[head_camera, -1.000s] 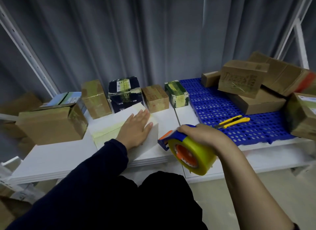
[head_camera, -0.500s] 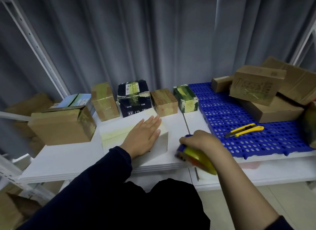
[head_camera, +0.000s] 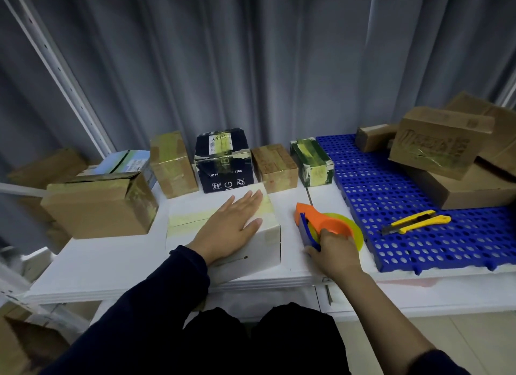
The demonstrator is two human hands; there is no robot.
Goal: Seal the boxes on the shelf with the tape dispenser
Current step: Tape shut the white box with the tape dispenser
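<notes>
left hand (head_camera: 229,226): flat on white box (head_camera: 223,235), fingers straight, together
right hand (head_camera: 333,250): fingers curled round dispenser (head_camera: 324,225), resting on shelf (head_camera: 111,265)
knife (head_camera: 416,221): on blue mat (head_camera: 391,196)

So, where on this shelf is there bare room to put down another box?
Bare white shelf lies front left, between the large brown box, the white box under the left hand and the front edge. The blue mat is open between the utility knife and the cardboard pile. Crowded: the back row and the strip beside the tape dispenser.
</notes>
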